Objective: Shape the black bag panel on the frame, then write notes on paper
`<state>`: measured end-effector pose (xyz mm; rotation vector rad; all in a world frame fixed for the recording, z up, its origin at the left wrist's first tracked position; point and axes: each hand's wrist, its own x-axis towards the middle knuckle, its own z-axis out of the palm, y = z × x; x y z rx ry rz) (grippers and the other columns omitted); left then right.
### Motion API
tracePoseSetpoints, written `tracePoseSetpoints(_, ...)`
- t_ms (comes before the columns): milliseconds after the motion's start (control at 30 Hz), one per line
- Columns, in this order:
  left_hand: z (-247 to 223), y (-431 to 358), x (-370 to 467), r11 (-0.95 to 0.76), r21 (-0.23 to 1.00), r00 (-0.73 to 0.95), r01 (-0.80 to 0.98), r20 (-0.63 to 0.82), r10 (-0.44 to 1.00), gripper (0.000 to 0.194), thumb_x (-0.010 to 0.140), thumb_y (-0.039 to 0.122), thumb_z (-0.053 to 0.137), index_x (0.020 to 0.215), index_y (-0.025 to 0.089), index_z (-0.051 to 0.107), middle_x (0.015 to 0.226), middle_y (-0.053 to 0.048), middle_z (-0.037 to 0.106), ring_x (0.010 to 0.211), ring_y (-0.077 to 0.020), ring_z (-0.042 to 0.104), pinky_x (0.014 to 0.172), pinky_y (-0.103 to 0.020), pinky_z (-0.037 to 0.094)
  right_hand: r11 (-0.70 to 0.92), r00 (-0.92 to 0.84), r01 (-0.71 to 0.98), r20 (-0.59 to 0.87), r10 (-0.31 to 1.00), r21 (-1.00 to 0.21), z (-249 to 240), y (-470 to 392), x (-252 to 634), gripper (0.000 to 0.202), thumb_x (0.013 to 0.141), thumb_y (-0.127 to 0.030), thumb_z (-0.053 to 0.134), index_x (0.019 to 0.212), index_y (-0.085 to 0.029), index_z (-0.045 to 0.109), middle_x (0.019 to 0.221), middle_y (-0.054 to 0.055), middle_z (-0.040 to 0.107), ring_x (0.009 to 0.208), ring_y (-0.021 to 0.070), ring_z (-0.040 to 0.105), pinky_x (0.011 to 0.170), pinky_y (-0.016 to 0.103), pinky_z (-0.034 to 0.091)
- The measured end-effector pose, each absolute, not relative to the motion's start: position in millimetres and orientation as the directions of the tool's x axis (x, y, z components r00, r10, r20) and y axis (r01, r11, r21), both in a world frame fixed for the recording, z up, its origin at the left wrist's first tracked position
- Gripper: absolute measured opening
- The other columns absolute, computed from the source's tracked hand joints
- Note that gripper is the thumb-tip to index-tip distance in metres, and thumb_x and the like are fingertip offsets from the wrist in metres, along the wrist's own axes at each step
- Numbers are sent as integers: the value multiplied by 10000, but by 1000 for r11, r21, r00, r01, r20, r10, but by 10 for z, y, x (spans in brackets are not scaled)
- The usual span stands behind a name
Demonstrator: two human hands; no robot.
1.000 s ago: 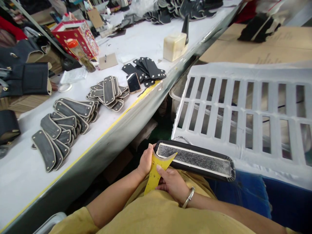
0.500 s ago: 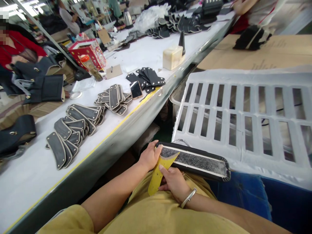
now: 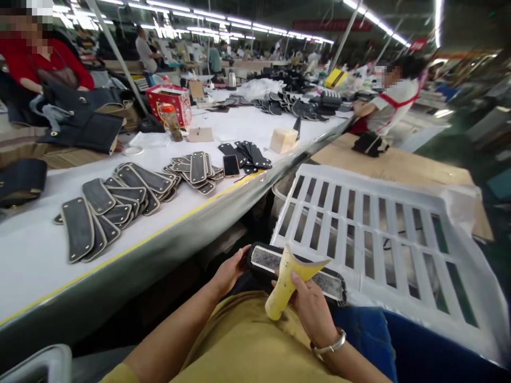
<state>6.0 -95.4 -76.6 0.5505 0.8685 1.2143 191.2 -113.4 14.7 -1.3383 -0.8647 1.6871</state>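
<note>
1. In the person's lap, below the table edge, the left hand (image 3: 230, 270) grips the near end of a long black strap piece (image 3: 296, 270) with a grey centre and pale border, fingers curled round it
2. The right hand (image 3: 310, 304) is closed on a yellow scraper tool (image 3: 288, 277), whose forked tip sits over the middle of the strap piece; whether it touches the surface cannot be told
3. The strap piece lies across the lap, its far end near the white slatted crate (image 3: 383, 234) to the right
4. On the white worktable (image 3: 35, 255) to the left lie a fanned pile of finished-looking pieces (image 3: 107, 205), a second pile (image 3: 197, 171) and a stack of black pieces (image 3: 245, 154), with a phone (image 3: 231, 165) between them
5. As a judgement: many pieces appear done and laid out, while this one looks to be mid-work, with its edges being worked by the tool; how many remain is not shown
6. Another person in a red top (image 3: 43, 61) sits across the table with dark bags (image 3: 80, 117)
</note>
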Motion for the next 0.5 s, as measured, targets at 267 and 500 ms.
tracePoseSetpoints(267,-718,-945,-7,286,737,124,-613,-267,956,575,750,300,627,1282,151,471,1248,-116,560,1128,-263,512,989,-405,358,-222,-102,-393,-197,975,-892,251,-643,1249,247,646,-234,678,844,-182,540,576,-77,457,466,51,406,441,169,369)
tracePoseSetpoints(500,-691,-811,-98,171,920,53,-351,-162,985,455,711,195,588,1160,117,572,1216,-119,580,1133,-255,505,986,-379,360,-50,-114,-285,-18,993,-957,57,-286,784,175,784,-352,538,863,-205,483,527,-97,364,404,50,318,409,179,309)
